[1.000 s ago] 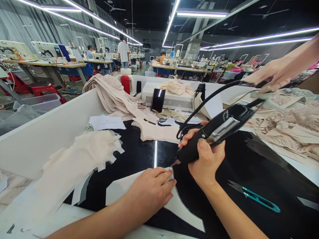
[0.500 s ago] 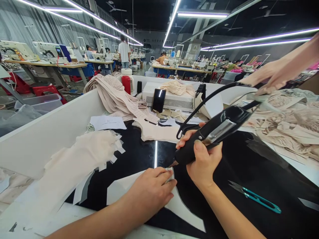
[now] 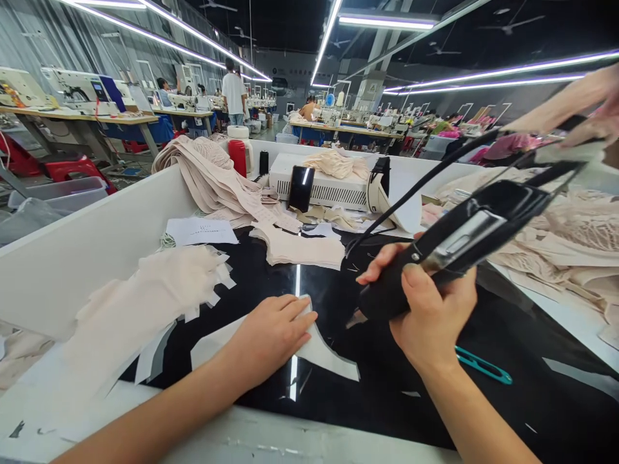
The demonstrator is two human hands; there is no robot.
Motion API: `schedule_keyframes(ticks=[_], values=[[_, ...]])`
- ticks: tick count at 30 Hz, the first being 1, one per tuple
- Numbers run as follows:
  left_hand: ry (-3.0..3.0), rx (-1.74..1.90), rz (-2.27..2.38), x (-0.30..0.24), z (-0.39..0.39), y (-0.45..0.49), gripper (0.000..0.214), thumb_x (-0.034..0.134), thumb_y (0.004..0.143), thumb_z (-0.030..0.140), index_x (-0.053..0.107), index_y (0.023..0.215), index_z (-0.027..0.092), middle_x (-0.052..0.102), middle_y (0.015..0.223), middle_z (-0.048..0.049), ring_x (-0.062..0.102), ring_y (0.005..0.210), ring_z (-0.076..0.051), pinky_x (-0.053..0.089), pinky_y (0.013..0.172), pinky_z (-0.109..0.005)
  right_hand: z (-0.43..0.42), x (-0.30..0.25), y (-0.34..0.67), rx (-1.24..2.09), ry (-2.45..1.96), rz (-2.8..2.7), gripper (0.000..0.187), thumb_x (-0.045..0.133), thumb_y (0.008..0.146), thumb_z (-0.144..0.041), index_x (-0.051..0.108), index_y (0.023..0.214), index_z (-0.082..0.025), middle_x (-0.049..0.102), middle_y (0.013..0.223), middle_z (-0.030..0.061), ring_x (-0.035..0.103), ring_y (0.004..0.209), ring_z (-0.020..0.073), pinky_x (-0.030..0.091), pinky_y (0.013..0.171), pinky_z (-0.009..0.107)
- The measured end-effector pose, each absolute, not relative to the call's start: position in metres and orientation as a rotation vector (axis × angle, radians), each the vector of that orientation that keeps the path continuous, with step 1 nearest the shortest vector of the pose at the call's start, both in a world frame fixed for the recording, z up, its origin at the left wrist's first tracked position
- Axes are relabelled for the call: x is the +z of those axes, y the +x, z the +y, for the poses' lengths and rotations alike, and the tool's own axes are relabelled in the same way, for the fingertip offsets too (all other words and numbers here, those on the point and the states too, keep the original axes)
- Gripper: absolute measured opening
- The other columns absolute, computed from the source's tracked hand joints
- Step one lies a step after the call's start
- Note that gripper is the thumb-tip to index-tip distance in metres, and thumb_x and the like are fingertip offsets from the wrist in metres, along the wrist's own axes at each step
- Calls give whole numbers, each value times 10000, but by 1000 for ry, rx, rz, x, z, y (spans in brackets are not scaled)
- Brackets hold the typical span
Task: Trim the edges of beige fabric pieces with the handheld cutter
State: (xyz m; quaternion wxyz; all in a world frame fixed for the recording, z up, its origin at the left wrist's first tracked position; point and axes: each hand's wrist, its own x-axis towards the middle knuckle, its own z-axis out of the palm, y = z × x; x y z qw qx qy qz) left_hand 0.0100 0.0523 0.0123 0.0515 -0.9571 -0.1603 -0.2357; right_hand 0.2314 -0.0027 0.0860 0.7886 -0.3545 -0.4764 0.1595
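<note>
Left hand: I have it [image 3: 278, 328] laid palm down, fingers extended and close together, pressing rather than gripping.
White piece: under that hand, the cut white piece [image 3: 333, 354] lies flat on the black-topped counter [image 3: 338, 316], nearer the near edge than the far one; one corner and a curved tail show past my fingers.
Right hand: my fingers here [image 3: 430, 316] are wrapped around the black corded tool [image 3: 459, 235].
Tool tip: it points down and left, apart from the white piece; whether it touches the counter, I cannot tell.
Snips: the teal snips [image 3: 483, 365] lie toward the right edge, partly hidden by my right wrist.
Co-worker's hand: another person's hand [image 3: 592, 116] reaches in above the right edge, blurred; I cannot tell what its fingers hold.
Left edge: I see a layered cloth pile [image 3: 155, 296] there, with a printed sheet [image 3: 202, 231] beyond it.
Far edge: a beige stack [image 3: 302, 248] lies in front of a phone [image 3: 301, 188] leaning on a vented box [image 3: 333, 190].
</note>
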Motion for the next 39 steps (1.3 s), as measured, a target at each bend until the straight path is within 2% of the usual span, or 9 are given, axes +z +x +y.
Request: schedule_keyframes(ticks=[2,5,7,13,31,39], values=[[-2878,-804,-444,15,50,11,220,609,1206,251,759,1323,140,819,1434,-127,792,1260,-304,671,1034,-462,-14,86,232,341,-750,-1004,355,960,916,-387,689,1123,-286,777,860,-59,729,612,141,672,562,285],[-2913,-965,-309,19,38,18,244,529,1239,225,755,1274,140,846,1329,-95,790,1221,-250,642,1092,-407,-30,85,231,337,-737,-959,396,965,895,-385,709,1178,-280,764,828,-55,712,584,148,656,514,280],[-2996,-1014,-206,20,28,23,241,526,1246,249,744,1270,152,848,1252,-71,788,1162,-225,639,1072,-373,-38,84,231,345,-737,-936,422,975,878,-387,715,1191,-273,761,820,-51,703,574,151,654,504,283],[-3152,-911,-149,14,13,29,200,624,1212,305,746,1271,158,805,1129,-63,776,1042,-248,660,980,-390,-47,80,231,327,-729,-942,440,968,900,-424,721,1233,-277,752,827,-43,702,579,157,646,500,288],[-3216,-892,-184,10,11,26,182,627,1203,263,773,1245,164,800,1160,-77,777,1075,-249,658,997,-389,-52,73,222,334,-813,-951,432,935,917,-502,695,1229,-324,727,834,-49,692,580,173,634,518,324],[-3209,-904,-188,11,11,26,214,579,1226,270,771,1240,177,799,1123,-75,777,1055,-232,644,998,-369,-52,72,221,347,-770,-954,390,933,939,-426,704,1229,-299,752,855,-42,703,602,159,637,534,296]])
